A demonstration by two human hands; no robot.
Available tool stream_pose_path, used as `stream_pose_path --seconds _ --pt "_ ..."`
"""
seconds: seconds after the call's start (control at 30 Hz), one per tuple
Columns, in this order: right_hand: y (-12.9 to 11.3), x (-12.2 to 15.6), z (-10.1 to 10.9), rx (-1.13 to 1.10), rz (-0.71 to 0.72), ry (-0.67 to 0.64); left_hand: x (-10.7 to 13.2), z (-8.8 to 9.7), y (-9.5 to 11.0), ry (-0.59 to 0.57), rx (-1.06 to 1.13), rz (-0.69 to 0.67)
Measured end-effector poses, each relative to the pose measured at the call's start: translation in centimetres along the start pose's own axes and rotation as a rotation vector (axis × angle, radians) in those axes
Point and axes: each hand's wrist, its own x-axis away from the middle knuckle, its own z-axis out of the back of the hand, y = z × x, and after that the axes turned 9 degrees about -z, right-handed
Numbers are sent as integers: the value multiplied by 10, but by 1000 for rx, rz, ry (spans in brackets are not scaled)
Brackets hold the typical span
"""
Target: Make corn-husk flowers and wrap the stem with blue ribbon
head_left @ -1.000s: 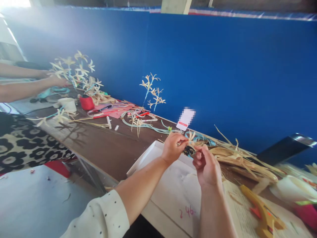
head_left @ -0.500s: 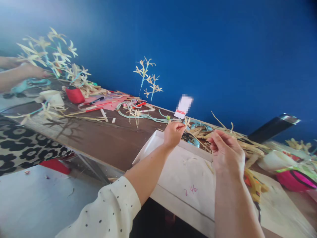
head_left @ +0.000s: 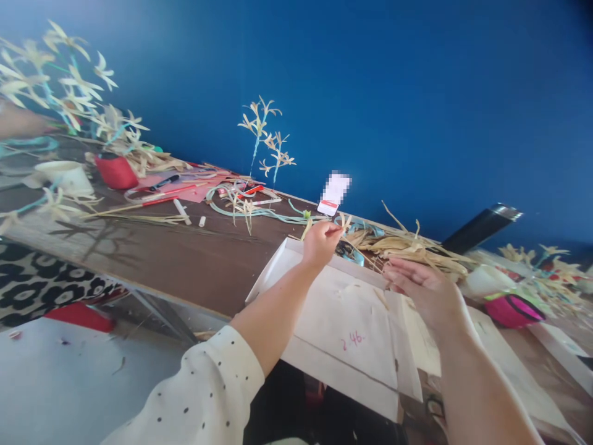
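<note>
My left hand (head_left: 320,245) is closed in a pinch above the far edge of a shallow white box (head_left: 324,309). From its fingertips sticks a small flower (head_left: 345,222) made of pale dried strips. To the right, my right hand (head_left: 419,285) has its fingers drawn together and pointing left. A thin straight stem (head_left: 369,261) runs between the two hands and ends near the right fingertips; whether those fingers grip it is hard to make out. Behind both hands lies a heap of dried strips (head_left: 407,243).
Against the blue wall stand two flower sprays (head_left: 278,157) and a pixelated card (head_left: 334,193). A black cylinder (head_left: 482,227) leans at the right, near a pink pouch (head_left: 514,310). Left are pale blue cords (head_left: 222,210), a red pouch (head_left: 115,171) and another person's blurred hand (head_left: 21,120).
The view has shifted, so most things sit further left. My right hand has turned flatter, its fingers now pointing left. The yellow tool beside my right wrist no longer shows. My left hand keeps its pinch.
</note>
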Motion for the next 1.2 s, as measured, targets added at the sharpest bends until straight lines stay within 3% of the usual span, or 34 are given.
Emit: stream_pose_path --seconds 0.17,0.3,0.4,0.5,0.7,0.9,1.0,1.07,1.2 --pt "0 0 9 46 -27 61 0 -2 -2 -9 36 -13" --pt "9 -1 5 53 -82 -12 0 -3 -4 -13 60 -2" --pt "18 -5 -1 132 -39 -90 0 -3 -3 -14 62 11" --pt "22 -10 -7 394 95 -144 -1 -3 -3 -18 63 23" --pt "5 -11 -25 1087 266 -81 -1 -3 -2 -28 73 27" --pt "1 -11 -44 1339 431 -148 -2 -1 1 -34 60 36" --pt "4 -15 -44 1287 409 -152 -2 -1 2 -26 54 35" --pt "5 -19 -41 1124 332 -133 -2 -1 2 -16 54 29" --pt "2 -21 -33 378 48 -157 -3 -1 1 4 89 41"
